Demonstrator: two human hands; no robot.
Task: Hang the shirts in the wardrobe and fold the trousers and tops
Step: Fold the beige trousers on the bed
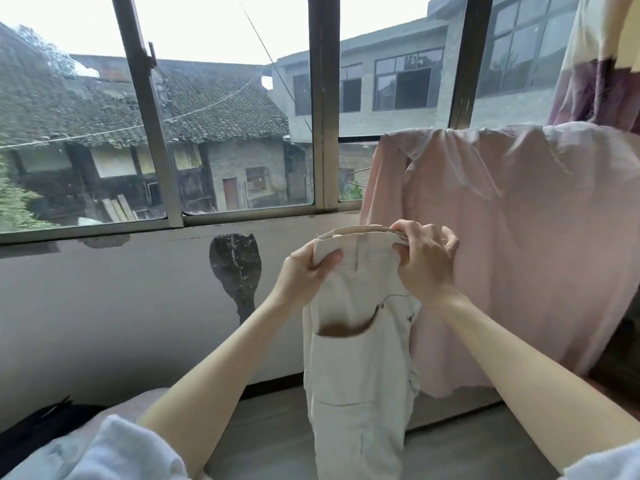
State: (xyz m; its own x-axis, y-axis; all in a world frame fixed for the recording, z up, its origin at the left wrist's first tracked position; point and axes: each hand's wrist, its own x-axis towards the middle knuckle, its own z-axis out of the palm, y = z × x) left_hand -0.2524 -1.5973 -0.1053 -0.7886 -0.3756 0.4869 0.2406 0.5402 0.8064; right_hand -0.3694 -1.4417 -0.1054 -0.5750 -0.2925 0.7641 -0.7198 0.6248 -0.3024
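Note:
Cream trousers (356,375) with a large patch pocket hang straight down in front of me, held up by their waistband. My left hand (304,275) grips the waistband's left end, thumb on the front of the cloth. My right hand (426,261) pinches the waistband's right end. Behind the trousers, a pale pink shirt (502,237) hangs draped at the right, its collar near the window frame.
A wide window (207,133) with dark frames fills the back wall, above a grey sill wall with a patch of peeled paint (235,271). A purple and cream curtain (599,64) hangs top right. Something black (41,424) lies at the lower left.

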